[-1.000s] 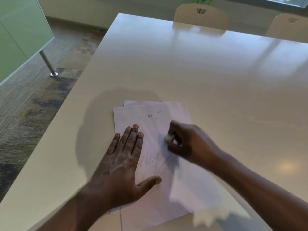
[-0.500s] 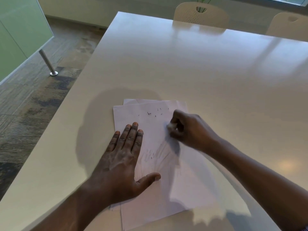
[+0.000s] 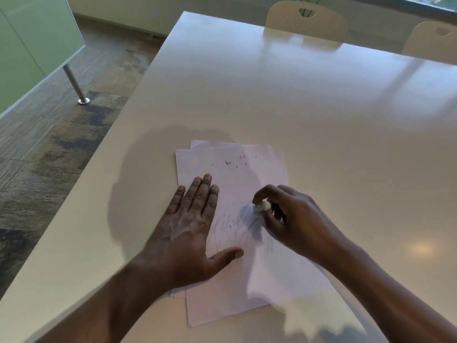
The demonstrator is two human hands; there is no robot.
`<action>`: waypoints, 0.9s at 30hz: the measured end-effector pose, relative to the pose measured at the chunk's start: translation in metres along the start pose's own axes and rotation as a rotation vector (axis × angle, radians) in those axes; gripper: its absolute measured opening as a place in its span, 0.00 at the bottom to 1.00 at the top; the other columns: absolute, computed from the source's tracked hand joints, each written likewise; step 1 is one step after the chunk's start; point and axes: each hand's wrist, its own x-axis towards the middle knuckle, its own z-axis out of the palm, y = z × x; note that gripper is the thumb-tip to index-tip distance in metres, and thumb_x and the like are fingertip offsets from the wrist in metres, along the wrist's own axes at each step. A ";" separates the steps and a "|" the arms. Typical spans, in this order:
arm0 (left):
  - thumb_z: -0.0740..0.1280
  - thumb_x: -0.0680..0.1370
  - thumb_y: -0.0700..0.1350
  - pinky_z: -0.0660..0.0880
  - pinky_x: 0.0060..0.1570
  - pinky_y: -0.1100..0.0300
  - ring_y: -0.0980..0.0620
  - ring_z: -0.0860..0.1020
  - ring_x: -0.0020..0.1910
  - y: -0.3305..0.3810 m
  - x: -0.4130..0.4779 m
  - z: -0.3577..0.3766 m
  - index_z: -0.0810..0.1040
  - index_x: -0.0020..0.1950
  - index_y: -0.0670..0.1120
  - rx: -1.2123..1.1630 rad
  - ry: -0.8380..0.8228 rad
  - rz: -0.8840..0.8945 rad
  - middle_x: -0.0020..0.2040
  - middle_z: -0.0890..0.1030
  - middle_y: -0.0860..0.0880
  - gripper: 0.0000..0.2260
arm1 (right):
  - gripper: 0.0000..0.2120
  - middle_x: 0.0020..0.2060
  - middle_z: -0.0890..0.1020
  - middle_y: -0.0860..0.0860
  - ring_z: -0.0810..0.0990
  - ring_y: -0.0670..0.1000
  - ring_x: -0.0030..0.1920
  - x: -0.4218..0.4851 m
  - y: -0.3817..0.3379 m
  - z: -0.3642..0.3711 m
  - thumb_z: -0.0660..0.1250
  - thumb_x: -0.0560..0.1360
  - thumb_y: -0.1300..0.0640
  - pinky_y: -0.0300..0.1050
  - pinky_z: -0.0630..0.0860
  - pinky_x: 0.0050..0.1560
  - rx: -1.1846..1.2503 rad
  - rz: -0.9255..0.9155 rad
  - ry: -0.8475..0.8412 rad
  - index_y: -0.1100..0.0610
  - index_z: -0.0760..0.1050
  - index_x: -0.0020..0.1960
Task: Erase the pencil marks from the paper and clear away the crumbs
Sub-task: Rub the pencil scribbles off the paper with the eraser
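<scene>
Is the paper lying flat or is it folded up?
Flat. The paper lies spread on the table, with the left hand pressing on it.

The left hand (image 3: 190,229) hides part of the paper (image 3: 247,280). Fingertips cover most of the eraser (image 3: 262,206). Faint pencil marks (image 3: 230,222) are unreadable.

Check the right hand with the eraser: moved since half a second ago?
Yes. The right hand with the eraser pulled back toward the person, away from the crumbs on the paper.
</scene>
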 end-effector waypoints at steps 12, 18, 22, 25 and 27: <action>0.43 0.73 0.78 0.41 0.81 0.46 0.49 0.30 0.81 0.001 0.000 0.001 0.35 0.82 0.43 0.021 -0.004 -0.004 0.82 0.31 0.44 0.51 | 0.07 0.35 0.73 0.41 0.73 0.39 0.32 -0.003 -0.032 0.019 0.70 0.77 0.58 0.30 0.67 0.35 0.100 -0.155 -0.088 0.54 0.72 0.47; 0.40 0.72 0.80 0.37 0.81 0.46 0.49 0.26 0.79 0.002 -0.001 -0.001 0.30 0.81 0.43 0.048 -0.025 -0.008 0.80 0.27 0.44 0.52 | 0.08 0.28 0.72 0.44 0.69 0.44 0.27 0.027 0.003 0.008 0.68 0.76 0.59 0.40 0.64 0.30 -0.009 0.057 0.149 0.55 0.70 0.42; 0.42 0.73 0.78 0.40 0.81 0.46 0.49 0.27 0.80 0.000 -0.002 0.001 0.32 0.81 0.43 0.037 -0.022 -0.004 0.81 0.27 0.44 0.51 | 0.08 0.30 0.70 0.42 0.70 0.42 0.29 0.006 -0.030 0.021 0.69 0.78 0.61 0.32 0.63 0.32 0.146 -0.149 -0.082 0.56 0.70 0.44; 0.41 0.73 0.79 0.40 0.81 0.45 0.48 0.28 0.80 0.001 -0.002 -0.001 0.32 0.81 0.43 0.038 -0.028 -0.002 0.81 0.28 0.43 0.52 | 0.08 0.28 0.70 0.41 0.69 0.41 0.27 0.020 -0.012 0.017 0.69 0.78 0.59 0.35 0.65 0.30 0.087 -0.088 0.002 0.54 0.70 0.44; 0.39 0.72 0.80 0.38 0.81 0.46 0.49 0.26 0.79 0.001 -0.002 -0.003 0.29 0.80 0.43 0.053 -0.052 -0.013 0.80 0.26 0.44 0.52 | 0.08 0.28 0.72 0.44 0.70 0.43 0.27 0.035 0.007 0.009 0.68 0.77 0.57 0.42 0.68 0.29 0.018 0.016 0.106 0.54 0.69 0.43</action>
